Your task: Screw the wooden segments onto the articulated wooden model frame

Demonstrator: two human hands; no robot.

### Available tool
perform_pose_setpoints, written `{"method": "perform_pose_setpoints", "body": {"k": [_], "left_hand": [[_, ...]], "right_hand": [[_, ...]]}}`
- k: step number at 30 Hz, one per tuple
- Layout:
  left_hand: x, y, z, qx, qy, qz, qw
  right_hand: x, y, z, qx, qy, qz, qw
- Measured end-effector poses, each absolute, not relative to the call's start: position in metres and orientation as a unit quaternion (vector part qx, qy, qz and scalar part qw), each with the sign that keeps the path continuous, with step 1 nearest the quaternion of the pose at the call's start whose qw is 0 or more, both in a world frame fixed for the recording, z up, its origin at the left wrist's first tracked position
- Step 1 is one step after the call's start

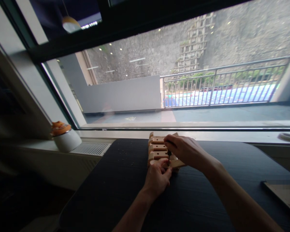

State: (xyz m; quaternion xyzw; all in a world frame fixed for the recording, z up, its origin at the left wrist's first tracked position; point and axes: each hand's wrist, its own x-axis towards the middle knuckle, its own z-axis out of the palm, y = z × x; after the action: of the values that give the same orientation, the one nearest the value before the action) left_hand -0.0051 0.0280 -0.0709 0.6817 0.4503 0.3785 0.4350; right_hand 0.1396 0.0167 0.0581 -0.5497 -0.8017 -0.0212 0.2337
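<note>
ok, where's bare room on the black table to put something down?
Bare: table left of the wooden blocks, and between the right hand and the flat board. Crowded around the blocks, where the left hand also works.

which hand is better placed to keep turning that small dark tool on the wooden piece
Right, probably. The right hand lies over the wooden assembly with its fingers on the small dark tool, which stands upright. The left hand rests at the assembly's near edge, seemingly steadying it.
</note>
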Motion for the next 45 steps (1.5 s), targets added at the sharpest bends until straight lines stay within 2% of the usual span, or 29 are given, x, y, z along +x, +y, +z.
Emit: {"method": "perform_pose_setpoints", "body": {"k": [6, 19, 30, 45], "left_hand": [[-0.006, 0.027, -0.069, 0.686, 0.441, 0.374, 0.441], [-0.006, 0.028, -0.072, 0.692, 0.451, 0.367, 0.428], [-0.005, 0.027, -0.067, 0.690, 0.446, 0.369, 0.435], [-0.005, 0.026, -0.064, 0.688, 0.445, 0.366, 0.441]], "right_hand": [[0.139, 0.009, 0.064, -0.496, -0.834, 0.032, 0.240], [0.145, 0.016, 0.059, -0.539, -0.807, -0.022, 0.239], [0.139, 0.011, 0.063, -0.534, -0.813, -0.012, 0.233], [0.140, 0.013, 0.059, -0.483, -0.828, 0.073, 0.274]]}}
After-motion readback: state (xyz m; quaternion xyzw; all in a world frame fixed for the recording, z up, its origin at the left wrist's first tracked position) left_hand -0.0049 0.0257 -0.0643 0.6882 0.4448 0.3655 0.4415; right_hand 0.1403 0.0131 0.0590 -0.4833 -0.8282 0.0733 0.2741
